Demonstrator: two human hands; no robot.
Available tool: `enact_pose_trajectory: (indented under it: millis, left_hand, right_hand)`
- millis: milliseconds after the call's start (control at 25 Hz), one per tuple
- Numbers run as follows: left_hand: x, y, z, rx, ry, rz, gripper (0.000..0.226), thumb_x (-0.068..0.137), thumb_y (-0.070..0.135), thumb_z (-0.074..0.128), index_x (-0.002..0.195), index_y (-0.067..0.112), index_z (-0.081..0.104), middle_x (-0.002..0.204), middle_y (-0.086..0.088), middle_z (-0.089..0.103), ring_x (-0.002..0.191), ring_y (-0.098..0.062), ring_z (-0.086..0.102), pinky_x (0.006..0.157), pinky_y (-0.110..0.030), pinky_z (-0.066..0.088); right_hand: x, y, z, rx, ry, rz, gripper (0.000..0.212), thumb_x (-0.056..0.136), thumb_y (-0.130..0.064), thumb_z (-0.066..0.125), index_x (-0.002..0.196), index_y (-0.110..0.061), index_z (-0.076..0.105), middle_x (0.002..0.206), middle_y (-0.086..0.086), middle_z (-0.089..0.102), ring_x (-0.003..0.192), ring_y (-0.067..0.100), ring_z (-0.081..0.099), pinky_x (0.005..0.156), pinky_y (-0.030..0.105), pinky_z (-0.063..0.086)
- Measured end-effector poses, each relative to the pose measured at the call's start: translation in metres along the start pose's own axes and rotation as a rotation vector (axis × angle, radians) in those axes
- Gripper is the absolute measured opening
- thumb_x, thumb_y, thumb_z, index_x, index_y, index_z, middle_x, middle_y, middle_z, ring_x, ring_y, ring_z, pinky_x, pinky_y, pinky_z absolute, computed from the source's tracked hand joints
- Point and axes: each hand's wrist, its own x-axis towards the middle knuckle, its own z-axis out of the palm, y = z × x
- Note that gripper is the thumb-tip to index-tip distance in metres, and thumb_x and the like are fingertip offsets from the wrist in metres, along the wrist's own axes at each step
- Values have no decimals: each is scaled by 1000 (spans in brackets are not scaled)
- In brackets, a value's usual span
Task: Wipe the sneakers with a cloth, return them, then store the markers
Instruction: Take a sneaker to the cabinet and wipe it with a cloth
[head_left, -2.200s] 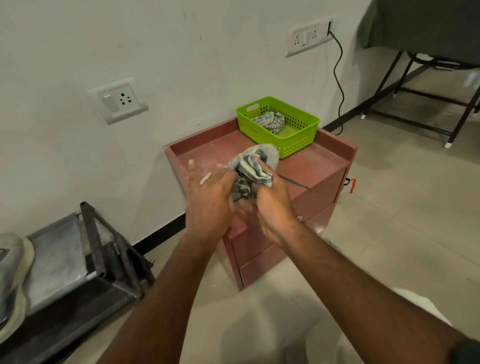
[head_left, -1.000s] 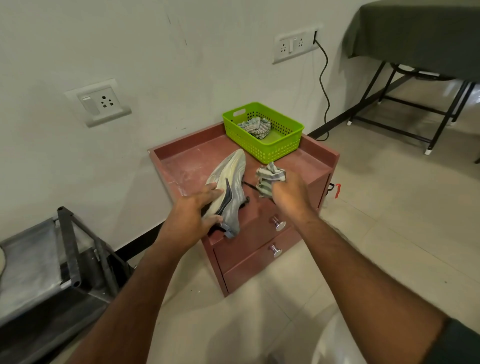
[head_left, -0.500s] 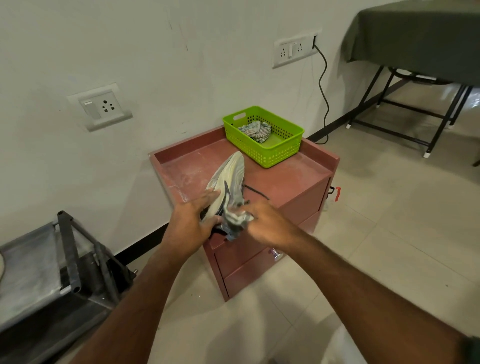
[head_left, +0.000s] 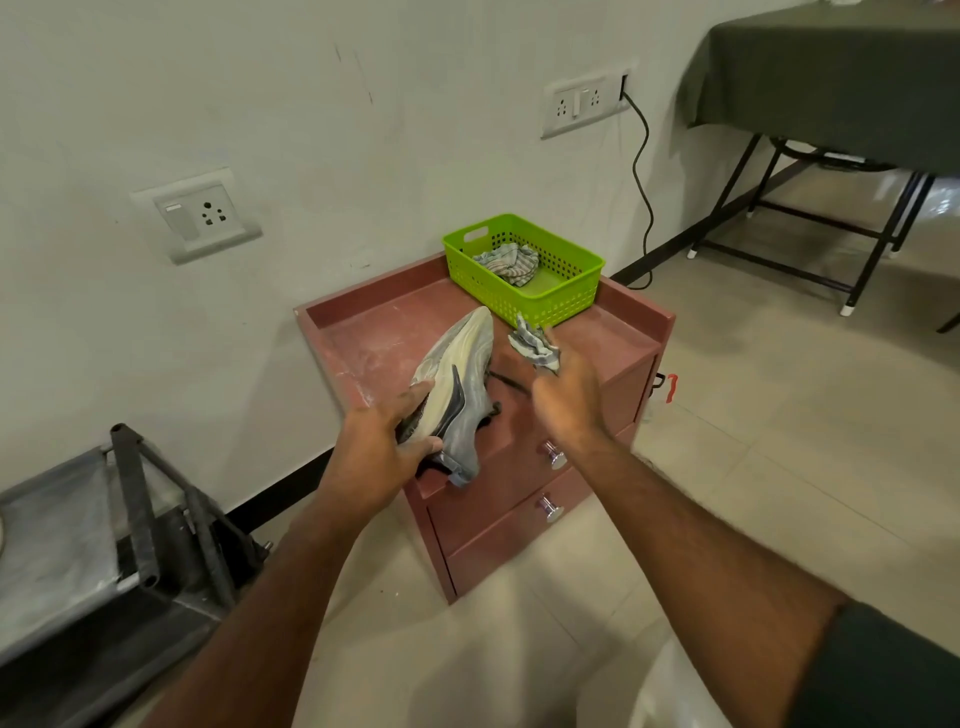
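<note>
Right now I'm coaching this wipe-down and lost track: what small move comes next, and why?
Probably bring the cloth in the right hand back onto the sneaker: the left hand grips it sole-side up over the cabinet, and the cloth is off it.

Single head cam, wide-angle, looked forward and steeply down from standing height. Red cabinet (head_left: 519, 332) sat mid-frame at arm's reach, wall filled the upper left, floor the lower right. Forearms entered from the bottom edge.
</note>
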Motion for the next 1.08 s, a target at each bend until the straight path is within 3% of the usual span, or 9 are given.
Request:
enact_pose_trajectory:
  millis: [160, 360, 480, 600, 680, 760, 840, 1000, 1080]
  left_hand:
    - [2, -4, 4, 20, 37, -44, 69, 77, 23, 85, 140, 20, 57, 117, 1, 72, 91, -5, 67, 84, -16, 53]
    - [5, -5, 5, 73, 44, -38, 67, 78, 25, 84, 139, 16, 58, 113, -2, 74, 83, -3, 66, 74, -9, 48]
    - [3, -3, 5, 70, 30, -34, 66, 79, 24, 83, 139, 14, 57, 114, -4, 74, 86, -7, 67, 80, -18, 51]
    - [1, -4, 5, 72, 3, -13, 63, 80, 23, 82, 138, 18, 58, 108, -1, 75, 82, -6, 66, 78, -18, 49]
    - [-3, -5, 8, 101, -38, 11, 62, 82, 24, 80, 139, 21, 58, 105, 1, 76, 80, -7, 66, 76, -20, 51]
    - [-4, -8, 9, 135, -48, 11, 61, 84, 25, 78, 141, 22, 56, 101, 0, 76, 75, -9, 64, 73, -23, 51]
    - [-3, -11, 9, 161, -43, 5, 60, 85, 26, 77, 141, 21, 56, 97, -1, 76, 70, -9, 63, 71, -25, 51]
    - [-4, -9, 12, 203, -58, -7, 52, 85, 25, 77, 134, 19, 62, 84, -3, 73, 63, -11, 59, 64, -27, 47]
    - [-5, -8, 14, 214, -58, -17, 53, 85, 26, 77, 134, 15, 61, 87, -5, 73, 67, -16, 62, 65, -30, 50]
  right_hand:
    - [-8, -1, 36, -177, -379, -179, 60, 97, -5, 47, 153, -26, 40, 161, -2, 34, 146, 22, 37, 115, 32, 36]
    - [-23, -9, 10, -16, -583, -162, 45, 89, -5, 54, 116, -36, 74, 124, -5, 72, 113, 16, 67, 92, 32, 54]
    - [-9, -6, -11, 357, -355, 167, 40, 87, 7, 48, 94, -18, 78, 97, 4, 78, 95, 26, 74, 84, 42, 61]
    - [15, -2, -2, 291, -15, 15, 41, 90, -2, 52, 116, -26, 74, 90, -7, 73, 73, 13, 66, 63, 31, 53]
    - [17, -1, 14, 84, -85, -82, 52, 95, -6, 49, 139, -32, 58, 118, -6, 70, 86, 11, 64, 66, 24, 47]
    - [11, 1, 32, -107, -339, -141, 54, 98, -8, 49, 149, -28, 46, 152, -2, 49, 131, 20, 54, 96, 29, 47]
    - [4, -4, 34, -288, -474, -255, 57, 96, -7, 48, 149, -28, 46, 161, -4, 35, 147, 18, 34, 116, 32, 33]
    - [-2, -10, 16, -316, -551, -327, 47, 92, -8, 53, 125, -37, 69, 130, -7, 68, 112, 13, 66, 79, 27, 54]
    - [-3, -2, 6, -191, -664, -285, 43, 92, -4, 60, 116, -37, 74, 127, -13, 69, 118, 7, 63, 95, 28, 54]
